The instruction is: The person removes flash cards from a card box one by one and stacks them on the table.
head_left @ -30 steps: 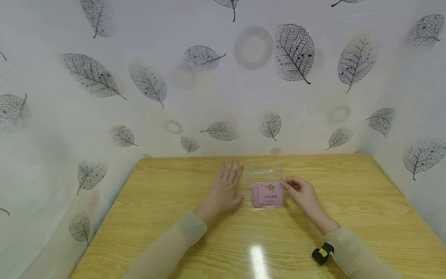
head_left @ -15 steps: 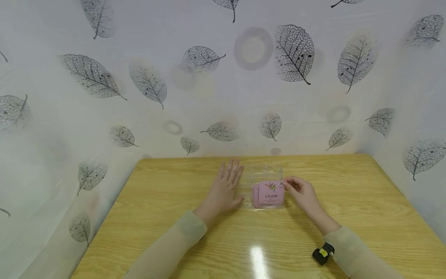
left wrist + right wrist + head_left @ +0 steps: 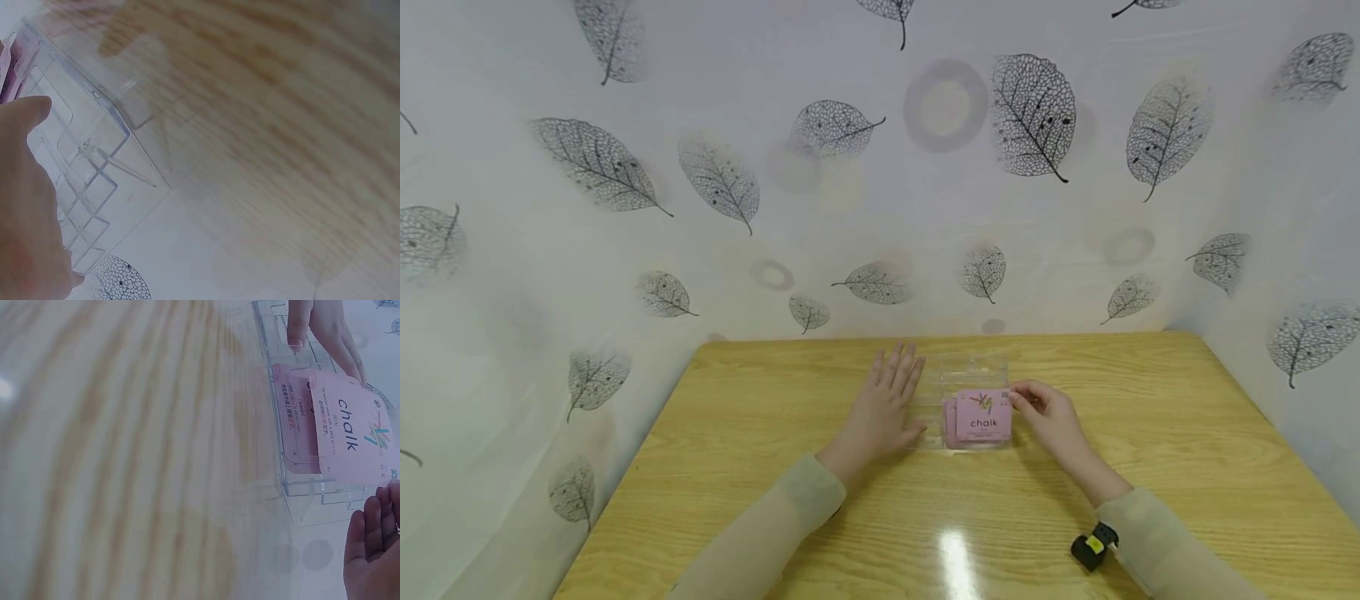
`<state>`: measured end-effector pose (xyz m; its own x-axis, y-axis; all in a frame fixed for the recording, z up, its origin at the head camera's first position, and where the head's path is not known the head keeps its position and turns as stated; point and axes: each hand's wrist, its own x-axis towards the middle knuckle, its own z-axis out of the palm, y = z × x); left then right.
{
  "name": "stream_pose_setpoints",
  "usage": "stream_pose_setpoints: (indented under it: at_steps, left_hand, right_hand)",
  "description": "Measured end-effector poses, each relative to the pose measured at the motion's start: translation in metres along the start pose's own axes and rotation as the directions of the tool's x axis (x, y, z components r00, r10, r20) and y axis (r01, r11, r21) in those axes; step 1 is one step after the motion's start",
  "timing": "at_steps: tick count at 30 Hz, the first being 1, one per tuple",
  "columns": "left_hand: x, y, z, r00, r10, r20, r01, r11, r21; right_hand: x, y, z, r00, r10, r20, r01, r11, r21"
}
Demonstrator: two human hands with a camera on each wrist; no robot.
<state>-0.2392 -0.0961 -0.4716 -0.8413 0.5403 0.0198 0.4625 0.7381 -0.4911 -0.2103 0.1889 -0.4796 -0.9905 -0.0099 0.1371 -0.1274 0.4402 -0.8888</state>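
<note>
A clear plastic card holder (image 3: 973,364) with stepped compartments stands on the table in front of me. In its right front compartment is a pink card printed "chalk" (image 3: 983,415), in front of another pink card (image 3: 950,425). My right hand (image 3: 1054,414) pinches the upper right edge of the chalk card. The right wrist view shows this card (image 3: 353,428) standing partly above the compartment's front wall. My left hand (image 3: 883,408) lies against the holder's left part with its fingers straight. In the left wrist view the thumb of the left hand (image 3: 28,206) touches the clear holder (image 3: 94,156).
The wooden table (image 3: 737,417) reaches back to a pale curtain (image 3: 880,217) printed with leaf skeletons. A black device with a yellow label (image 3: 1092,546) sits at the right wrist.
The chalk card has risen very slightly and shifted a little right in my right hand's pinch. My left hand has stayed where it was on the holder.
</note>
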Motion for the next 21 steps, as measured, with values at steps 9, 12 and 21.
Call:
stream_pose_setpoints:
  at_steps: [9, 12, 21]
  left_hand:
    - [0.0003, 0.0, 0.0024, 1.0, 0.002, -0.014, -0.002, 1.0, 0.01]
    - [0.0002, -0.0001, 0.0022, 1.0, 0.003, -0.016, -0.003, 1.0, 0.005]
    - [0.0009, 0.0001, 0.0018, 1.0, 0.003, -0.021, -0.003, 1.0, 0.024]
  right_hand:
    - [-0.0013, -0.0008, -0.0026, 0.999, 0.023, -0.03, -0.022, 1.0, 0.015]
    - [-0.001, -0.0004, -0.0039, 0.999, 0.032, -0.037, -0.031, 0.999, 0.026]
    - [0.0014, 0.0025, -0.0072, 0.998, 0.023, -0.063, -0.021, 0.999, 0.033]
